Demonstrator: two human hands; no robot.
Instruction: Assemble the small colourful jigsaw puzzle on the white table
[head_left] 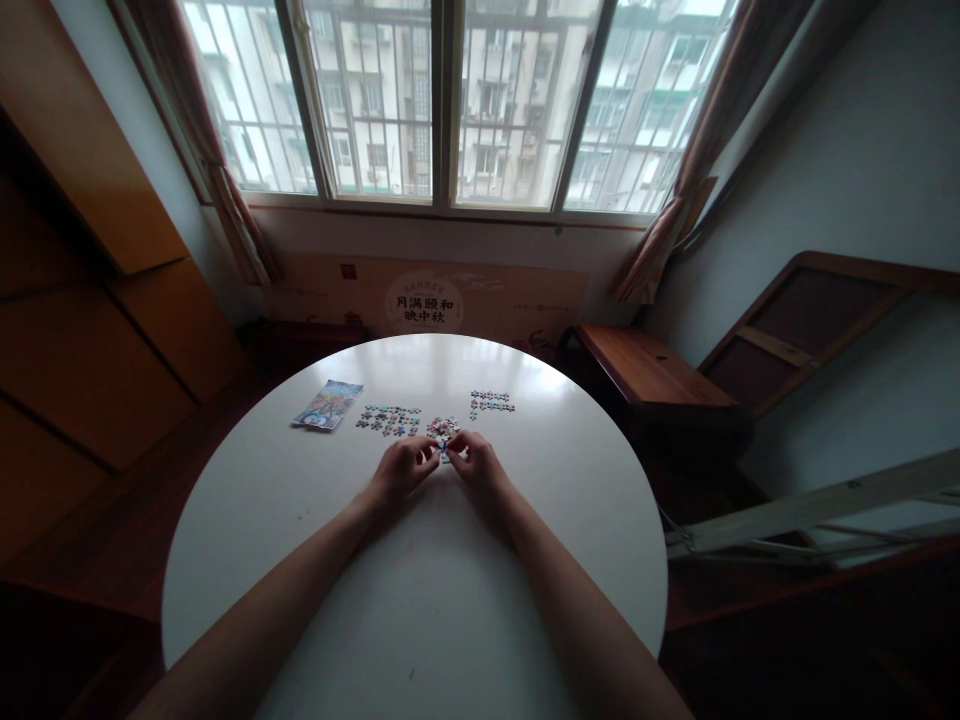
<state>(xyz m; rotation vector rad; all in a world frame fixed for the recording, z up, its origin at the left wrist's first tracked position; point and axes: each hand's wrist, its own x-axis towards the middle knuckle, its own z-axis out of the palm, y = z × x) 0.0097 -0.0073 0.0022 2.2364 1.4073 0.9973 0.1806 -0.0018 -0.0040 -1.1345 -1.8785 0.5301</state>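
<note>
My left hand (405, 465) and my right hand (474, 462) meet over the white table, fingertips almost together. Between them is a small bluish jigsaw puzzle piece (442, 447), pinched by the fingers of both hands and partly covered by them. Just beyond lies a heap of loose puzzle pieces (443, 427). Left of the heap, several pieces are spread in rows (388, 418). To the right, another group of pieces (491, 402) is laid out in short rows with a stub toward me. Details on single pieces are too small to make out.
A colourful printed sheet or packet (328, 405) lies at the table's far left. The round white table (300, 560) has a curved edge all round. Beyond it stand a wooden bench (652, 365) on the right, orange cabinets (150, 350) on the left, and a barred window behind.
</note>
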